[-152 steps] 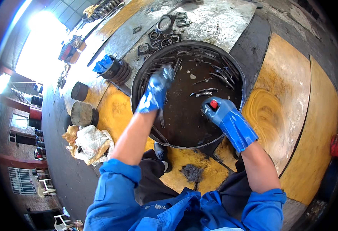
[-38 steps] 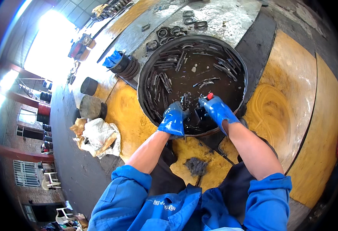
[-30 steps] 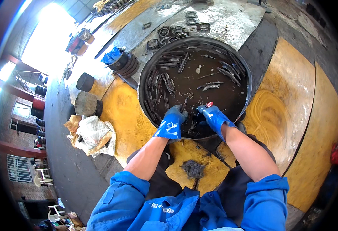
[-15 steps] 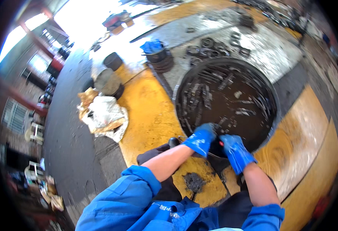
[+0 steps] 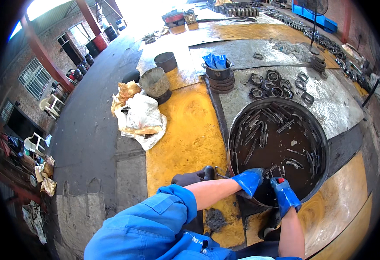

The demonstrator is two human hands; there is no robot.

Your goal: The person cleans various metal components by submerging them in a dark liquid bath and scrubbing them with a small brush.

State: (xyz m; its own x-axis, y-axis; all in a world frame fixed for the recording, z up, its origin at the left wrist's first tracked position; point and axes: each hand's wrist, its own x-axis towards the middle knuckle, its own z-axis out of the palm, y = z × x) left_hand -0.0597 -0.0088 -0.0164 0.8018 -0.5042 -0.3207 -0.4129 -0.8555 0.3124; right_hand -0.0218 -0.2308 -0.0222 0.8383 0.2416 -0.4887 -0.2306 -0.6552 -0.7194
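Both my hands wear blue rubber gloves and work over the near rim of a large round tub (image 5: pixel 327 162) of dark brown liquid. My left hand (image 5: pixel 250 179) is closed at the tub's near left, with a dark piece (image 5: pixel 269 169) showing at its fingertips. Just to its right, my right hand (image 5: pixel 286 193) is closed around a small thing with a red end (image 5: pixel 281 180); the rest of it is hidden by the glove. Several dark, wet strips (image 5: pixel 263 134) lie in the liquid, mostly along the far and left sides.
Dark metal rings and nuts (image 5: pixel 276 92) lie beyond the tub. A pot with blue gloves (image 5: pixel 216 62) stands on stacked rings. Further left are a metal bucket (image 5: pixel 155 82) and a white sack (image 5: pixel 143 113). Yellow boards (image 5: pixel 185 125) cover the floor; a dark clump (image 5: pixel 216 219) lies near my feet.
The view has swung left and up, so the tub appears further right and lower. Both hands stay close together over its near rim, the right still holding the red-ended thing.
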